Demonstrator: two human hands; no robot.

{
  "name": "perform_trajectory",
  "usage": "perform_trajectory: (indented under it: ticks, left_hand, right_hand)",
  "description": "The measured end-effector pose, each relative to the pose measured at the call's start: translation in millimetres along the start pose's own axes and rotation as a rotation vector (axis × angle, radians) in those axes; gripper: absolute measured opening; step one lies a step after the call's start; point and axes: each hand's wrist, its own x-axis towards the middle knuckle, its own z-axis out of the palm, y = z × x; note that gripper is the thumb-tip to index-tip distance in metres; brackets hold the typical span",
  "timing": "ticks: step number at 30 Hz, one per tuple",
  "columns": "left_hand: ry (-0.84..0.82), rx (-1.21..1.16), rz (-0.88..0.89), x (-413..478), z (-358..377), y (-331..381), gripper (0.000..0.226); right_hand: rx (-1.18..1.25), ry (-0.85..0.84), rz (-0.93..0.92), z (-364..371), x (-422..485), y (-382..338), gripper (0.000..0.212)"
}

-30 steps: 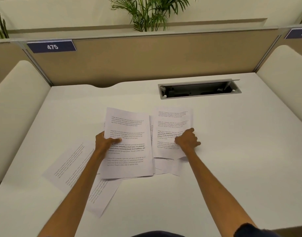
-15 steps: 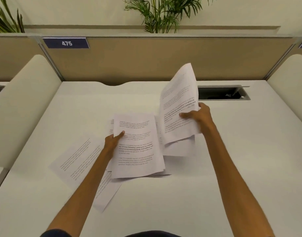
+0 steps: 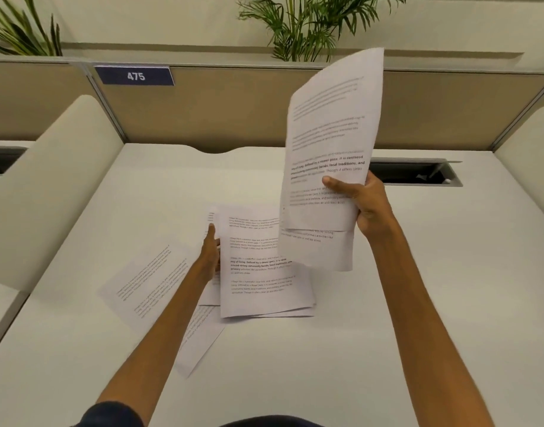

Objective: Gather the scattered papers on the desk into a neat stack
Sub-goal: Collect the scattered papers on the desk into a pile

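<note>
Above the surface (image 3: 387, 303), the right hand (image 3: 364, 201) grips raised sheets (image 3: 332, 124) between thumb and fingers; the left hand (image 3: 210, 252), fingers extended, rests against the flat pile (image 3: 261, 272), gripping nothing

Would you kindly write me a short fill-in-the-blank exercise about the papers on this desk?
1. The raised sheets are held by the ____ hand.
2. The left hand touches the pile lying on the ____.
3. The blue sign reads ____.
4. Behind the partition stand green ____.

Missing words: right; desk; 475; plants
</note>
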Motion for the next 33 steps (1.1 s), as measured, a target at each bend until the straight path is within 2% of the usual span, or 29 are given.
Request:
perform_trajectory:
  ticks: [5, 9, 13, 15, 18, 21, 24, 26, 27, 30, 33]
  left_hand:
    - [-0.047, -0.107, 0.007, -2, 5, 1, 0.092]
    - [-0.067, -0.074, 0.054, -3, 9, -2, 0.087]
    - [-0.073, 0.104, 0.163, -1, 14, -14, 0.062]
    - [-0.051, 0.112, 0.211, -3, 18, -23, 0.053]
    - [-0.004, 0.108, 0.300, -6, 25, -34, 0.047]
    - [-0.012, 0.117, 0.410, -11, 27, -29, 0.045]
    - [-0.087, 0.140, 0.518, -20, 25, -7, 0.046]
    - [-0.154, 0.173, 0.581, -28, 23, 16, 0.046]
    - [-0.193, 0.187, 0.607, -33, 23, 29, 0.045]
    - [-0.248, 0.182, 0.673, -50, 24, 66, 0.048]
    - [-0.239, 0.099, 0.760, -65, 24, 98, 0.045]
  right_hand:
    - [-0.236, 0.125, 0.133, -4, 14, 54, 0.073]
    - [-0.513, 0.190, 0.133, -4, 11, 109, 0.075]
    - [-0.638, 0.174, 0.100, 2, 2, 150, 0.053]
    - [-0.718, 0.182, 0.052, 6, -2, 164, 0.040]
    - [-0.787, 0.161, 0.021, 8, -6, 175, 0.037]
    - [-0.753, 0.166, 0.047, 3, -4, 177, 0.042]
    - [-0.565, 0.142, 0.181, -3, 7, 162, 0.064]
    - [-0.368, 0.049, 0.276, -3, 14, 141, 0.077]
    - [-0.301, -0.022, 0.289, -2, 16, 129, 0.076]
    - [-0.219, -0.213, 0.150, 7, 17, 87, 0.060]
    - [-0.176, -0.287, -0.004, 14, 15, 46, 0.054]
